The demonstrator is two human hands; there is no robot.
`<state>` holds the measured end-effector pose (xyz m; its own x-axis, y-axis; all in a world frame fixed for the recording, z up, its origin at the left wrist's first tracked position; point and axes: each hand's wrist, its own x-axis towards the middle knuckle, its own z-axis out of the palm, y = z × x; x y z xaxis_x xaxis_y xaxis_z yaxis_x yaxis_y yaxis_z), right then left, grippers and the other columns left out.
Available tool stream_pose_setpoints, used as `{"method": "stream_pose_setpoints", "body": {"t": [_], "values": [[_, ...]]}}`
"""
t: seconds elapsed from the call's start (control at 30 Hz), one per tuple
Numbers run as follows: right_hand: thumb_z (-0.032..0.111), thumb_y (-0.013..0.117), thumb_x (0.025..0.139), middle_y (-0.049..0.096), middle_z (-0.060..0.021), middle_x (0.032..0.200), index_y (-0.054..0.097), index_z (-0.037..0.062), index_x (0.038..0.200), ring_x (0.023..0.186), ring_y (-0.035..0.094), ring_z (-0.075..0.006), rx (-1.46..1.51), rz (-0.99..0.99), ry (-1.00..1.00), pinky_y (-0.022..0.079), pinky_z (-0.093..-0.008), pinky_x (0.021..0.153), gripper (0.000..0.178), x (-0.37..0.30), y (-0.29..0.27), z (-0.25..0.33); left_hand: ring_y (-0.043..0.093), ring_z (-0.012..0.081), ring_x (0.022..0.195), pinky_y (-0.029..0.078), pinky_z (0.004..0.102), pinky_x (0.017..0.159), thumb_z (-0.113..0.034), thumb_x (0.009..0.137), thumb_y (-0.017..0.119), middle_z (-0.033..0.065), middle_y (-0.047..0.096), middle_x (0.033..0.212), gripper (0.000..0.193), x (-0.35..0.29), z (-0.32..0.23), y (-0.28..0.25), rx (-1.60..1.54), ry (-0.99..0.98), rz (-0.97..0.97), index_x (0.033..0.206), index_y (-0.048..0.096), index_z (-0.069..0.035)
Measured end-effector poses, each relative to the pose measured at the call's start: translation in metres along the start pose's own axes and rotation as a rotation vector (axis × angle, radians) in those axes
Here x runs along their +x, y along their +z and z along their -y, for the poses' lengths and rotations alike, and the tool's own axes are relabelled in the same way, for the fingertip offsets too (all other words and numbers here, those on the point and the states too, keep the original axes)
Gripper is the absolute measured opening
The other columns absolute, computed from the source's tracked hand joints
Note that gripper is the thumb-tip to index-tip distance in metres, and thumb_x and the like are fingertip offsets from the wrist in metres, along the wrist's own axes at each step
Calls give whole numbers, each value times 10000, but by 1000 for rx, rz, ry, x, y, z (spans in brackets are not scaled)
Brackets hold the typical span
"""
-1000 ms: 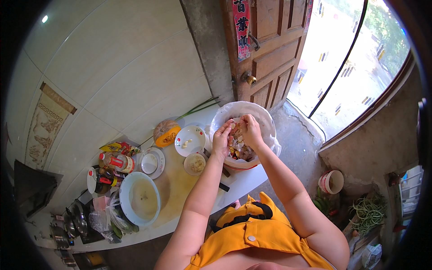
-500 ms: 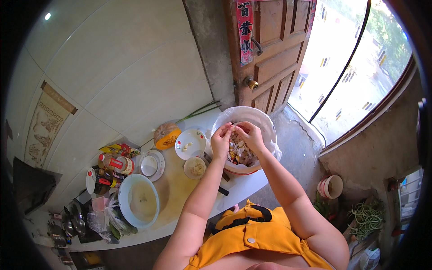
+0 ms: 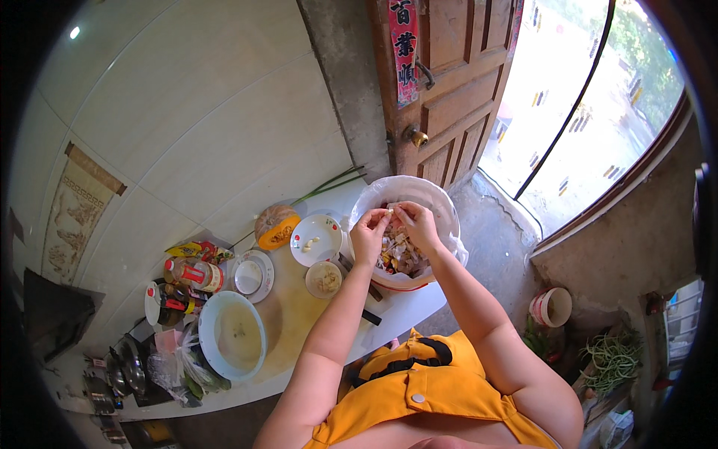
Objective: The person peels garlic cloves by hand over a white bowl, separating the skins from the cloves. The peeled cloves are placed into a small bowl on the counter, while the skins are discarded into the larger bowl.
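Observation:
My left hand [image 3: 367, 238] and my right hand [image 3: 416, 227] meet over a bin [image 3: 372, 193] lined with a white plastic bag. Pinched between the fingertips of both is a small pale garlic clove [image 3: 390, 212], partly covered by the fingers. Peelings and food scraps [image 3: 402, 253] fill the bin below. Just left of my left hand, a white plate [image 3: 329, 251] holds several peeled cloves. Nearer me sits a small bowl [image 3: 323, 281] with pale pieces in it, perhaps more garlic.
A black handle [image 3: 371, 317] lies at the counter's edge. Leftward are a cut pumpkin [image 3: 278, 232], stacked dishes [image 3: 251, 277], a pale blue basin [image 3: 233, 337], bottles [image 3: 196, 274] and bagged vegetables [image 3: 196, 374]. Behind the bin stands an open wooden door [image 3: 456, 97]; a bucket [image 3: 551, 308] is at right.
My fingertips have drawn slightly apart, and the pale clove between them shows more clearly. Both hands remain over the bin.

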<state>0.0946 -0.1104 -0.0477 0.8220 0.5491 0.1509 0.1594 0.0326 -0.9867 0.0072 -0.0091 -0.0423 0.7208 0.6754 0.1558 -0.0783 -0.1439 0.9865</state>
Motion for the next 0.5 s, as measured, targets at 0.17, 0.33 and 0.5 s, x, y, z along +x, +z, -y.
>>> {"method": "stream_pose_setpoints", "body": {"t": [0.17,0.33,0.5], "values": [[128,583,901,649,-51,780,619,-52,929,676,591,-90,228,31,98,496,-232,634,185,-2,4,1,601,74,756,489,213,706,-110,846,663,15,659,821,118,1,1,-1,-103,-59,27,922,656,-20],[119,588,896,646,-46,793,616,-51,930,707,600,-92,172,23,74,497,-227,641,176,-2,5,0,594,72,753,486,215,707,-119,847,665,15,657,824,127,0,-2,1,-160,-69,25,923,656,-17],[108,589,890,644,-47,784,619,-54,940,699,588,-91,-24,16,-61,491,-232,640,172,-5,2,9,571,58,726,475,207,691,-132,842,672,-1,651,810,146,-5,-11,1,94,23,-11,928,658,-14]]}}
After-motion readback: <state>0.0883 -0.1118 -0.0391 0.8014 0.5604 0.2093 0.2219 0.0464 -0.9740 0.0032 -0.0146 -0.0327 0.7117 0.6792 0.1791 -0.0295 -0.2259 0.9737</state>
